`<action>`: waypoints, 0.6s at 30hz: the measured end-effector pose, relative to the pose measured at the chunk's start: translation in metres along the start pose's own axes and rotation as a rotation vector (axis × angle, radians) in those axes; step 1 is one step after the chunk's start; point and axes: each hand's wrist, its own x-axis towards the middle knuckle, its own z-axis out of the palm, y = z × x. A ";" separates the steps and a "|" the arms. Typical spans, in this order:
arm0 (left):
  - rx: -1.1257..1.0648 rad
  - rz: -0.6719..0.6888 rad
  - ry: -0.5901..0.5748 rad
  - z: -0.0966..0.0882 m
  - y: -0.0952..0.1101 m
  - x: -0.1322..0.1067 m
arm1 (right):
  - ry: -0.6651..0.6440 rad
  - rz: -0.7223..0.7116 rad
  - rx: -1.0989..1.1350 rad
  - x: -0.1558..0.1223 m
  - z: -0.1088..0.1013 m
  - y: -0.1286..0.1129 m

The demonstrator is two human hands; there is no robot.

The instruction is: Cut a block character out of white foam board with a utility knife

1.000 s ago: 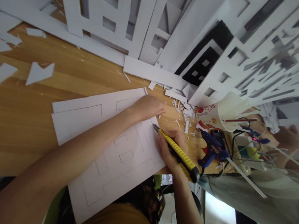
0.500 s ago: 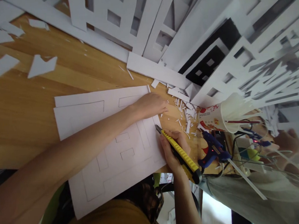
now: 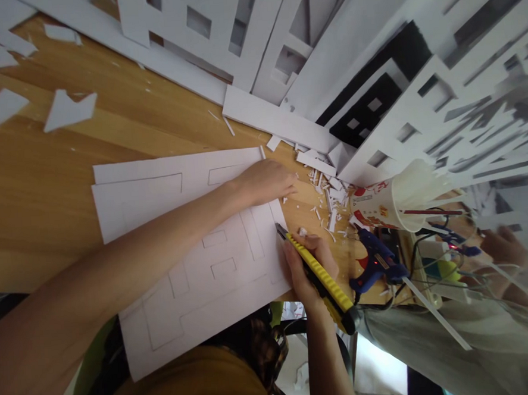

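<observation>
Wood-grain table [image 3: 44,193], littered w/ white offcuts, carries everything. White foam-board sheet [image 3: 198,285] w/ scored rectangles lies under both forearms, its near edge hanging off the table toward the person's lap. A second sheet [image 3: 155,166] peeks out beneath its far side. L hand [image 3: 265,182] lies flat, palm down, on the sheet's far right corner, holding nothing, just pinning it. R hand [image 3: 306,266] is closed round a yellow utility knife [image 3: 322,277]. The blade tip is down on the sheet's right margin, just on the body side of the L hand's fingers. Vs. 1 s ago the tip sits a touch nearer the person along that margin, while the L hand hasn't budged. I'd judge the cut is creeping along slowly w/ the sheet held steady. Just beyond the R hand's knuckles is a scatter of small scraps [image 3: 329,196]. Outboard of the R hand are a blue glue gun [image 3: 375,262] and a tipped paper cup [image 3: 389,204]. Past the L hand's fingertips, cut-out white panels [image 3: 281,41] are stacked. Further outboard, another person's hand [image 3: 499,245] shows, blurred.
</observation>
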 end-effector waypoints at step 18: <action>0.032 0.019 0.032 0.004 -0.002 0.001 | -0.054 -0.186 -0.143 -0.016 -0.028 -0.007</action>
